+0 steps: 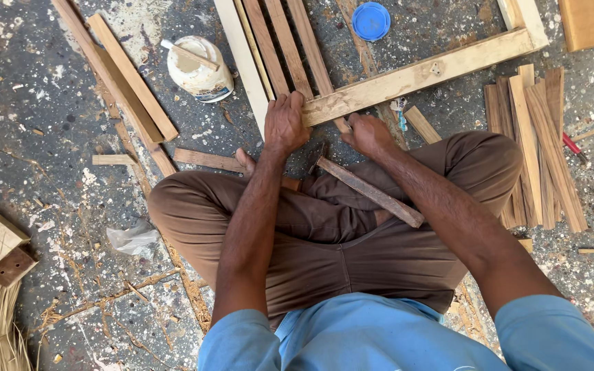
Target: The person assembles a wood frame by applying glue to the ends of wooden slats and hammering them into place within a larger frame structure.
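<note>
Hands | left hand (pixel 285 125) fingers grasping wooden frame (pixel 421 73) | right hand (pixel 368 135) fingers clenched

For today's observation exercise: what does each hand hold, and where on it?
Left hand grips the wooden frame at its corner end. Right hand rests beside it; its hold cannot be told.

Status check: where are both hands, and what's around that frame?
Left hand gripping the pale frame rail at its end. Right hand beside it, on a dark slat lying across the lap. Glue tub left, slat pile right.
</note>
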